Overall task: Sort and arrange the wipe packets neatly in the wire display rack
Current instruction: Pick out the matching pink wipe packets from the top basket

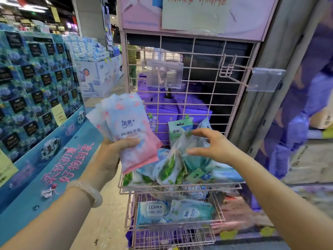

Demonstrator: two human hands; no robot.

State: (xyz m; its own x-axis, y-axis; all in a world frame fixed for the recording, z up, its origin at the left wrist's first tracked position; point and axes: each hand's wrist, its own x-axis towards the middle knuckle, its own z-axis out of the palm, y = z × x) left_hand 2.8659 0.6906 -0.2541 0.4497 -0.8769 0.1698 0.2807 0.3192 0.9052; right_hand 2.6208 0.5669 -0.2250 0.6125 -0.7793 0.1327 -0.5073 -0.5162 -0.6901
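Head view: left hand (115, 152) gripping a fanned stack of pink-and-white wipe packets (129, 130), thumb curled over the front one, held up just beside the left edge of the pink wire display rack (232, 98). Right hand (210, 145) reaching over the upper basket (182, 187), fingers spread and lightly bent, thumb and fingertips touching a green-and-white packet (180, 147) standing crooked at the back; whether already pinched, cannot tell. More green and blue packets (169, 170) heaped loosely across that basket, tilted every way. Lower basket (174, 227) holding flatter blue packs (153, 212), roughly side by side. Empty clear price holders (164, 73) hanging on the grid above.

Sorting step apparently in hand: pink ones gathered out, green ones not yet straightened. Next move likely calls for a firm pinch on the crooked packet, lifting clear of the heap, then standing like with like along the basket's back edge. Soft, slippery packs; prone to sliding.
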